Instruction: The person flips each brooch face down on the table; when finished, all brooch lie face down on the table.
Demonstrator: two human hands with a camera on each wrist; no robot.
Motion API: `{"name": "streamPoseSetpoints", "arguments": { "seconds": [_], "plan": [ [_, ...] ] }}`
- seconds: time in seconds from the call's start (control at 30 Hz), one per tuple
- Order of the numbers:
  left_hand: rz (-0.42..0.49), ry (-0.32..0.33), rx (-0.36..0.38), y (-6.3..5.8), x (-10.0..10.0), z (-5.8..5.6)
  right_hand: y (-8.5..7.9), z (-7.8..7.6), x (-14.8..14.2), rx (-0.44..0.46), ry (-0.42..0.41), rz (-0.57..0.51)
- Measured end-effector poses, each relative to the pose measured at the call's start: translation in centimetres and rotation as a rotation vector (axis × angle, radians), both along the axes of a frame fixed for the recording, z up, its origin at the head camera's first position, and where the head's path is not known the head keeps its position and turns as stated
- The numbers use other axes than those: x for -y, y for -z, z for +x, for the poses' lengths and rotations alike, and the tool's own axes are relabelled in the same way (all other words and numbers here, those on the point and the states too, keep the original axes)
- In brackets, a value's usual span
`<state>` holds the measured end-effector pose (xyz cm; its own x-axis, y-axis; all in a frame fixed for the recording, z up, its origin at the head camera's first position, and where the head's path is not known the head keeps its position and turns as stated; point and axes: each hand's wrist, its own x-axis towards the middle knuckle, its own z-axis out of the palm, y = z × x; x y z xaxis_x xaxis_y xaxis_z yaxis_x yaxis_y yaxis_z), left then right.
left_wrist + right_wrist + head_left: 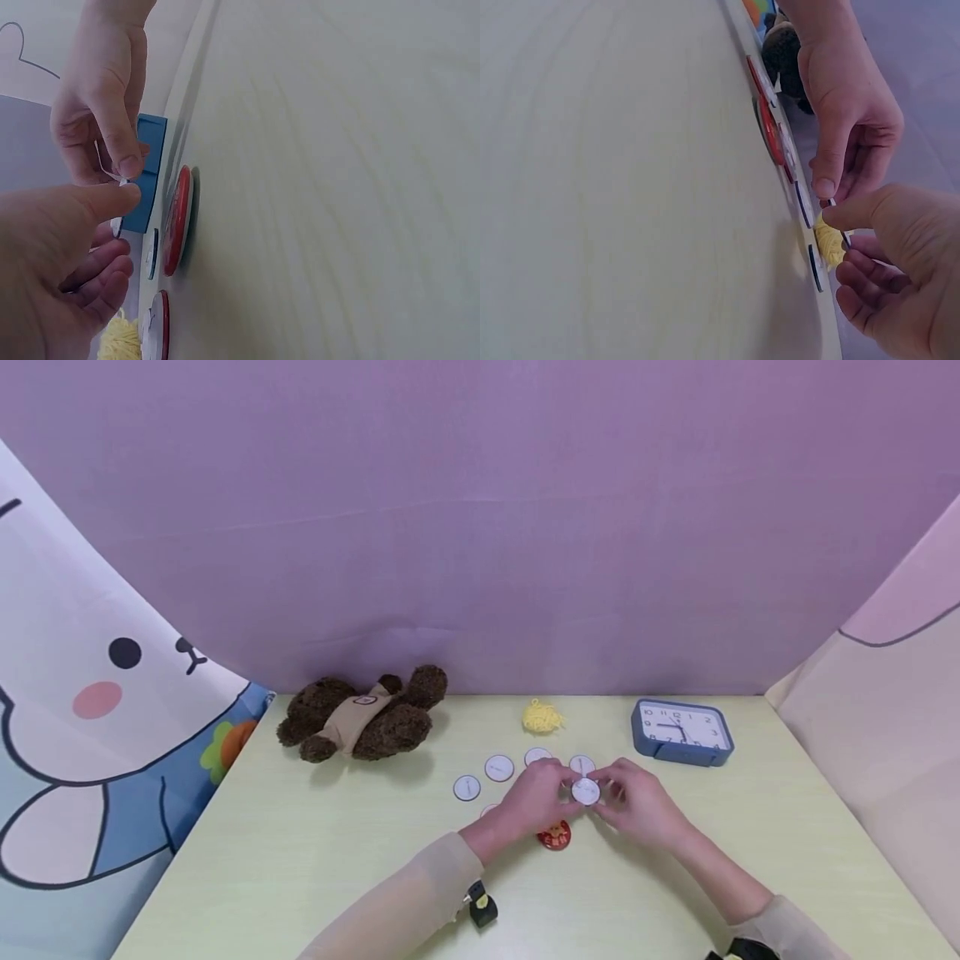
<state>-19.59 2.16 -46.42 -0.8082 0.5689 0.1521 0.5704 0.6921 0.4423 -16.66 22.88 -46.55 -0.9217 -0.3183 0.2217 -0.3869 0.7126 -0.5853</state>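
Observation:
Both hands hold one small round pin badge point(586, 791) above the table, its white back facing up. My left hand point(536, 797) pinches its left side between thumb and fingers. On the opposite side, the right hand point(641, 802) pinches it with thumb and fingertips. In the left wrist view a thin, pale curved piece stands out from the badge near the right hand's fingers. Beneath the left hand lies a red badge point(555, 836), face up. Several badges with white backs up, such as one at the left point(467, 787) and one behind the hands point(582, 765), lie around; the left hand partly covers some.
A brown teddy bear point(356, 727) in a beige shirt lies at the back left of the pale table point(300, 860). Yellow yarn point(542, 717) sits at the back middle. To the right stands a blue clock point(682, 732). A purple cloth point(480, 568) hangs behind.

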Motion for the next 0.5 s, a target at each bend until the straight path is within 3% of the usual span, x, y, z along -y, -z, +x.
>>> {"name": "streamPoseSetpoints", "arguments": {
  "seconds": [0.2,0.5],
  "plan": [
    [-0.056,0.048,-0.009,0.81,-0.18,-0.20,0.42,0.11,0.05,0.017,-0.019,0.034],
    [-0.119,0.008,0.031,1.07,-0.58,-0.03,0.66,0.32,0.34,0.044,-0.009,0.075]
  ]
}}
